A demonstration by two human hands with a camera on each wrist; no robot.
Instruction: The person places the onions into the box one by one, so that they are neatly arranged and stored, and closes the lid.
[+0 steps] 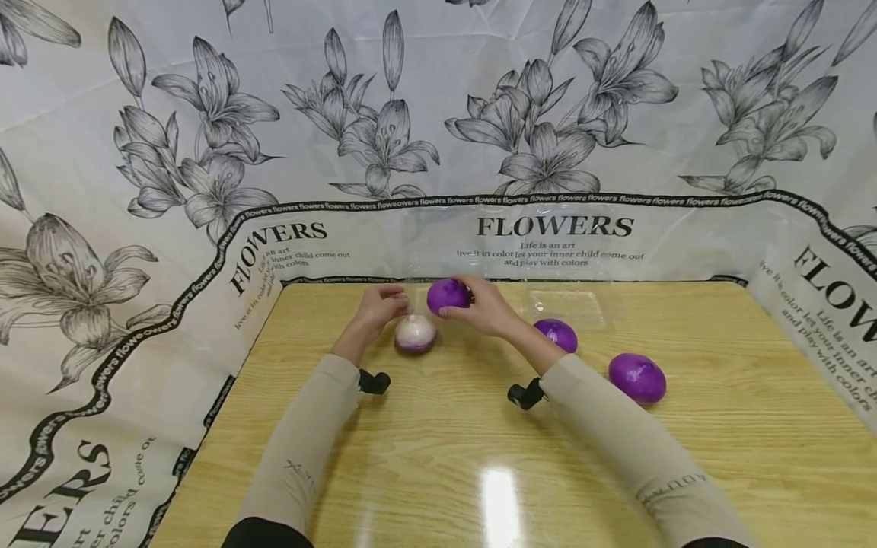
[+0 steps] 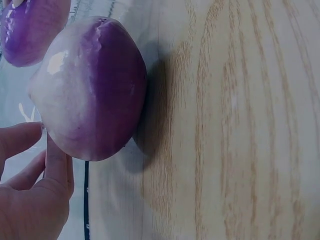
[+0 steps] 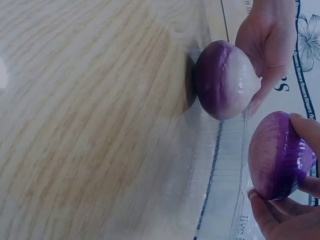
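A glossy purple bulb [image 1: 444, 295] is being held in the right hand [image 1: 486, 304] near the back edge of the wooden table [image 1: 438, 457], pinched between thumb and fingers and apparently raised off the wood. Its rounded, slick-looking sides are being gripped from opposite faces, probably so that slipping or rolling is being prevented. Just in front and to the left, a white-and-purple bulb [image 1: 415, 335] is being supported by the table on its darker underside, pale tip upward, a stance in which it is seemingly being steadied by its own broad base. The left hand [image 1: 381, 308] is being held just beside that bulb, fingers partly bent; whether anything is being pinched or merely touched there cannot be told. At the right, a second purple bulb [image 1: 556, 333] and a third purple bulb [image 1: 637, 378] are being left apart on the table, probably so that the working space is not being crowded. Behind them, a clear plastic tray [image 1: 566, 307] is being borne flat by the wood.
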